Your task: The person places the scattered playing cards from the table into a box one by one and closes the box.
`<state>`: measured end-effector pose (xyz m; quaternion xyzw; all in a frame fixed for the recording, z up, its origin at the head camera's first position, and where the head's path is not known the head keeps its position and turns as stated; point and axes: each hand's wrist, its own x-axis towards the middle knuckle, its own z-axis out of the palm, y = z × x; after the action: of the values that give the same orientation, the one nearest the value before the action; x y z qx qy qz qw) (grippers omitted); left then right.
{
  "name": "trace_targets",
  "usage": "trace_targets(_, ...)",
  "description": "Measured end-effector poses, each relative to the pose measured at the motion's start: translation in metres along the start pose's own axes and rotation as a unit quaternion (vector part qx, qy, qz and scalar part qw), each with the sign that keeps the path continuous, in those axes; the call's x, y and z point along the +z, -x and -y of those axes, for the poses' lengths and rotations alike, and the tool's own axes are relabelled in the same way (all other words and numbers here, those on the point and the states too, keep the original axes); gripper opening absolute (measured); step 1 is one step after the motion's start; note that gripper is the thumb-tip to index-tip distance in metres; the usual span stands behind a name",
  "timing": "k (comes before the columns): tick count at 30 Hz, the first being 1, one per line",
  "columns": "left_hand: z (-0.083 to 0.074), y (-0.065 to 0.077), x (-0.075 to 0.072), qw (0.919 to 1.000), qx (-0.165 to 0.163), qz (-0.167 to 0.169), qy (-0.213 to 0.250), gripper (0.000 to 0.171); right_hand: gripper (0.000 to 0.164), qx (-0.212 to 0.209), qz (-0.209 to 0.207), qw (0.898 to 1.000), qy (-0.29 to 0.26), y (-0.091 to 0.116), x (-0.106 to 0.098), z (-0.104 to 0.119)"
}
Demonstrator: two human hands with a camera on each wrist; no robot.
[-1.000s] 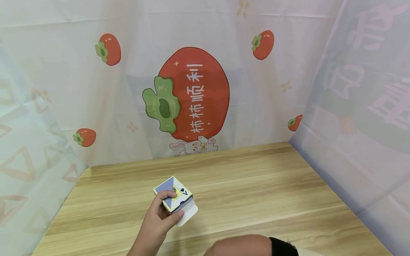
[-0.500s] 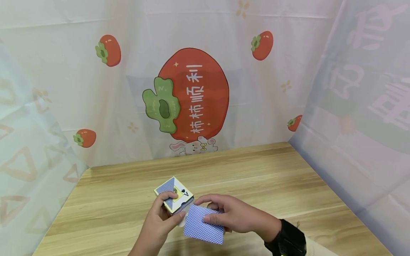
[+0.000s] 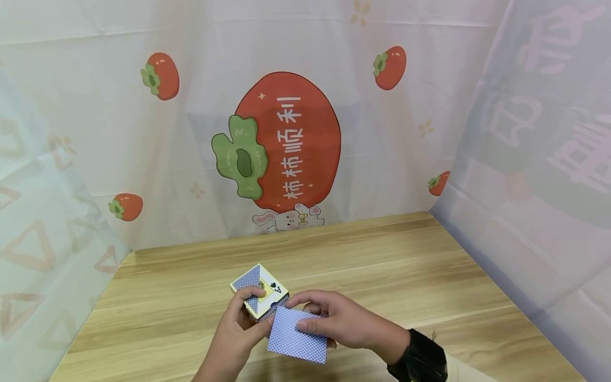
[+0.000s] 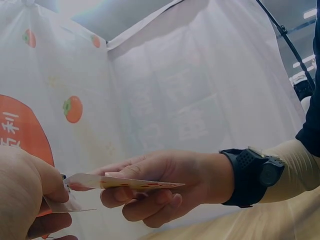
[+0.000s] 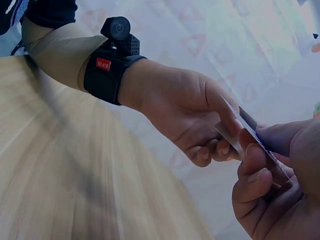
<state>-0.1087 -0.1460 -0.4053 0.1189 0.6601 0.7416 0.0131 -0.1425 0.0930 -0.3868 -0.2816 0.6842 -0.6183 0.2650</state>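
Note:
My left hand (image 3: 237,331) grips a playing-card box (image 3: 253,278), its fingers over the top and thumb at the near side. The box shows a blue checked back pattern and an ace of spades, with its mouth turned toward my right hand. Between thumb and fingers my right hand (image 3: 346,321) pinches a playing card (image 3: 296,339), blue patterned back up. The card's far left corner overlaps the box's mouth and hides the white flap in the head view. In the left wrist view the card (image 4: 145,184) lies nearly level, seen edge-on.
Beneath both hands spreads a wood-grain table (image 3: 382,265). A white cloth backdrop (image 3: 406,132) with printed persimmons rises behind it, with cloth walls at both sides. A black wrist camera strap (image 3: 422,358) sits on my right wrist.
My right hand has come in from the lower edge carrying the playing card, then moved slightly left, up to the box's mouth. My left hand and the box stay nearly still.

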Motion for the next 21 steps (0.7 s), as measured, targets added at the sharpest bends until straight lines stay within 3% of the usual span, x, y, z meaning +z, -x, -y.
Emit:
trace_targets(5,0.001,0.0,0.001,1.0,0.0,0.005,0.003,0.048,0.035,-0.01,-0.006,1.0,0.0,-0.002,0.003,-0.002)
trace_targets(12,0.003,-0.001,0.002,0.9997,-0.02,-0.01,0.008,0.05,0.033,-0.007,-0.046,0.999,-0.005,-0.006,0.011,0.0)
trace_targets(21,0.003,-0.001,0.001,0.9996,-0.021,-0.013,0.01,0.054,0.035,0.008,-0.087,0.996,-0.035,-0.007,0.019,0.004)
